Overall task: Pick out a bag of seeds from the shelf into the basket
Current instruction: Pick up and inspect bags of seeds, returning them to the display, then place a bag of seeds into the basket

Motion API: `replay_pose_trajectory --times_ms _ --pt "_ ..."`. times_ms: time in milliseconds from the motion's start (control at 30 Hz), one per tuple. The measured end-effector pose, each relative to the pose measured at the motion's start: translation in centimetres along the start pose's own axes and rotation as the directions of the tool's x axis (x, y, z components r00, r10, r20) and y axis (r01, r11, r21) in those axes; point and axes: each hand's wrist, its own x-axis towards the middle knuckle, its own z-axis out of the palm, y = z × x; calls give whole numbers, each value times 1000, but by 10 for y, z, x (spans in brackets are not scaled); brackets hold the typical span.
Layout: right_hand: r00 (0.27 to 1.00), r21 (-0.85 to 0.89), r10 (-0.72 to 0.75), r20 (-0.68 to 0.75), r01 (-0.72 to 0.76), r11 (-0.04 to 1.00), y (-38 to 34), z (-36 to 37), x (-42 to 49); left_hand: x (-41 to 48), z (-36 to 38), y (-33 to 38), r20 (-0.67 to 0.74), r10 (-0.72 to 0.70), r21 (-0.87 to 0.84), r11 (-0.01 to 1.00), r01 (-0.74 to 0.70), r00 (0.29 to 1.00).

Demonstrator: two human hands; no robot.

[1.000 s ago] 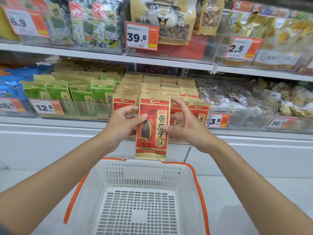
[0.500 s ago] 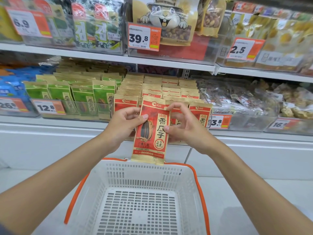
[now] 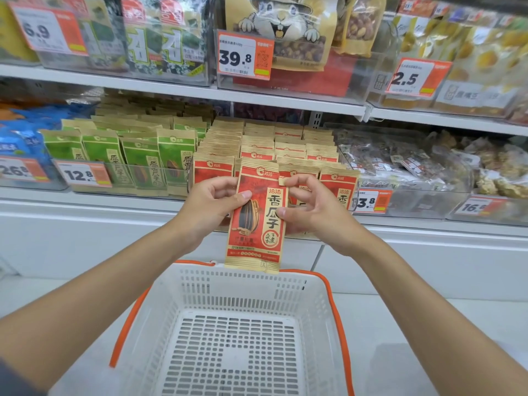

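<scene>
Head view. The red-and-tan paper bag of seeds (image 3: 257, 218), printed with a striped sunflower seed, hangs upright at the centre of the frame, off the white metal shelf (image 3: 85, 201) and in front of it. Its lower seam is just above the far rim of the white perforated plastic basket with orange trim (image 3: 243, 284), which lies at 6 o'clock. The left hand (image 3: 211, 207), at 9 o'clock of the bag, grips its left edge with the thumb laid across the front and the fingers curled behind. The right hand (image 3: 311, 212), at 3 o'clock, pinches the right edge between thumb and curled fingers, one fingertip on the top corner. At 12 o'clock stand the remaining rows of matching red bags (image 3: 285, 150); green paper bags (image 3: 137, 164) stand at 10 o'clock. Judged step: carrying the bag to the basket. To do it well, draw the bag toward the body until it clears the far rim, lower it over the slotted floor, then release both hands together so that it lands flat.
</scene>
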Motion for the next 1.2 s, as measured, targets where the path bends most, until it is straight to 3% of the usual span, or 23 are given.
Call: replay_pose_trajectory --times_ms 167,333,433,533,633,700,767,833,933,1067,1200 --pt "1000 -53 24 2 -24 998 5 1 -1 -1 -2 -4 -4 2 49 999 -2 1000" --pt "995 -159 38 92 -23 987 14 0 -4 -2 -2 -8 72 -13 118 993 4 997" --pt "999 -163 18 28 -14 987 18 6 -3 -2 -1 -13 113 -51 127 991 37 992" --pt "996 -185 -25 -88 8 983 22 6 0 2 -5 -25 170 -184 137 977 162 968" --pt "988 -256 37 -153 -76 964 36 10 3 3 -14 -50 321 -383 198 921 335 866" --pt "983 -243 90 -161 -128 961 53 15 3 0 -20 -74 429 -560 344 827 445 709" --pt "972 -224 166 -167 -201 953 77 18 5 -4 -25 -102 444 -690 437 724 534 572" --pt "947 -262 267 -178 -307 915 107 22 8 -8 -29 -128 396 -750 446 661 604 529" --pt "867 -300 434 -245 -494 816 165 27 8 -13 -29 -170 205 -783 400 615 679 587" --pt "616 -51 751 -237 -780 624 248 39 -1 -23 -26 -238 -152 -681 223 682 696 716" --pt "471 -46 865 -172 -881 471 287 55 -14 -40 -17 -274 -136 -704 251 656 712 697"
